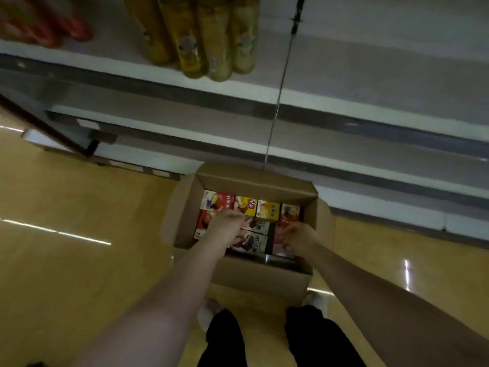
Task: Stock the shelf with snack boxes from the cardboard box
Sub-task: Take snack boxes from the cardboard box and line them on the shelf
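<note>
Both hands are reaching down into the open cardboard box (pixel 185 207), which is sitting on the floor (pixel 79 207) at 6 o'clock from the shelf (pixel 370 83). Left hand (pixel 225 227) is lying over the snack boxes (pixel 267 209) at the 9 o'clock side; its grip is blurred, cannot tell. Right hand (pixel 300 237) is curling onto a red snack box (pixel 280 231) at 3 o'clock. Yellow bottles (pixel 211 35) are standing on the shelf at 12 o'clock.

A matt brown corrugated cardboard box (pixel 246 276) was seen on a glossy, smooth yellow-tan floor (pixel 79 207), where light streaks were reflected. Printed, slightly shiny paperboard snack boxes (pixel 267 210) were packed inside. At twelve o'clock, smooth grey-white painted shelves (pixel 370 83) carried glossy yellow plastic-looking tubes (pixel 201 41).
</note>
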`<action>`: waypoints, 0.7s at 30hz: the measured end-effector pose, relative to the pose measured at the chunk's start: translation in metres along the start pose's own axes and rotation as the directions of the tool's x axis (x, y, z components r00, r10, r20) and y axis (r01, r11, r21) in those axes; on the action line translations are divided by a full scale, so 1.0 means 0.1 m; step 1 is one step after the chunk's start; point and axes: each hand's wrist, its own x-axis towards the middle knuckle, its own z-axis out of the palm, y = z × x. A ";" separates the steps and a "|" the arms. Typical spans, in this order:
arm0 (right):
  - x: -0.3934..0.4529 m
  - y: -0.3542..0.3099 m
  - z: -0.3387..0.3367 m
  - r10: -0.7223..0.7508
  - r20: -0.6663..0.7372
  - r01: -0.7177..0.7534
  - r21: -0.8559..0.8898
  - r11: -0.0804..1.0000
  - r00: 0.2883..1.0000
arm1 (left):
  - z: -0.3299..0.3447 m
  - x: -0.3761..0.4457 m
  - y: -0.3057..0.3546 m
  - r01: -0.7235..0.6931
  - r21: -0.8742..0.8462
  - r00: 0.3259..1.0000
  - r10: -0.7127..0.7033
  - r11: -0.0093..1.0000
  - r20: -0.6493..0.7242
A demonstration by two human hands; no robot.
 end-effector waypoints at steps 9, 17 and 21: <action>1.38 0.79 0.73 -0.088 0.058 0.103 -0.399 0.911 0.994 | 0.33 1.57 -0.88 -0.081 0.137 0.996 0.073 0.987 0.060; 2.84 1.72 1.45 -0.087 0.404 0.323 -0.564 0.760 0.910 | 0.86 2.95 -1.81 -0.198 0.404 0.974 0.134 0.893 0.182; 3.22 1.90 1.65 -0.087 0.474 0.409 -0.636 0.654 0.876 | 0.98 3.37 -2.00 -0.268 0.416 0.960 0.203 0.869 0.194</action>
